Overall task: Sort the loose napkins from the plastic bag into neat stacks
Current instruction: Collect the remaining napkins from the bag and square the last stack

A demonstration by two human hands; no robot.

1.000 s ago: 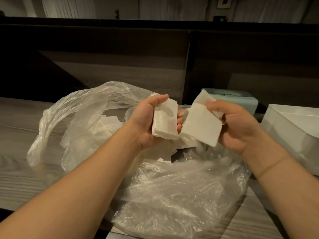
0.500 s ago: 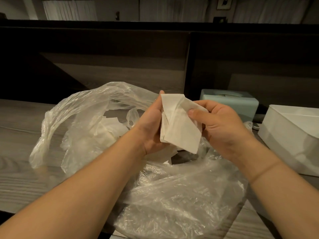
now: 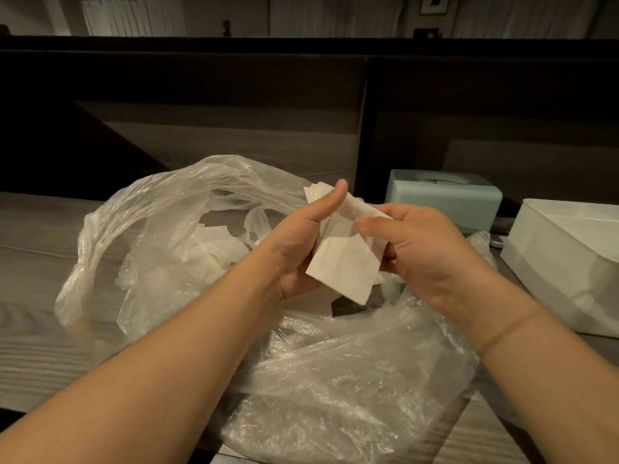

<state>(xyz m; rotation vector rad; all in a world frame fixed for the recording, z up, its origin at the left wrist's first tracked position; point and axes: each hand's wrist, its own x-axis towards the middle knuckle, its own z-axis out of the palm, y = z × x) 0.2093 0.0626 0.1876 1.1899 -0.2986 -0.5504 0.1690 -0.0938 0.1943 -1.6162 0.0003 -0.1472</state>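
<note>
1. Both bare forearms are extended forward from the bottom corners of the view and are brought together above the middle of a crumpled clear plastic bag (image 3: 335, 380).
2. The left hand (image 3: 301, 249) is turned with its palm toward the right, and its thumb is stretched straight upward across the upper edge of a small stack of white square paper napkins (image 3: 345, 262); the stack is held against the palm, while the fingers behind it are hidden.
3. The right hand (image 3: 425, 252) is held with its back toward the camera, its thumb is pressed on the front face of the stack near the upper right, and its curled fingers are wrapped behind the right edge, so the stack is pinched from that side.
4. The stack is held tilted between the two hands, with one corner pointed downward and the top corner seen past the left thumb.
5. The stack is kept in the air above the open mouth of the bag.
6. More loose white napkins (image 3: 214, 249) are seen inside the bag, to the left of the left wrist.
7. The bag is spread on a grey wood-grain tabletop (image 3: 40, 356).
8. A pale blue rectangular tissue box (image 3: 442, 199) is placed behind the right hand, and a white rectangular plastic bin (image 3: 569, 259) is set at the right edge.
</note>
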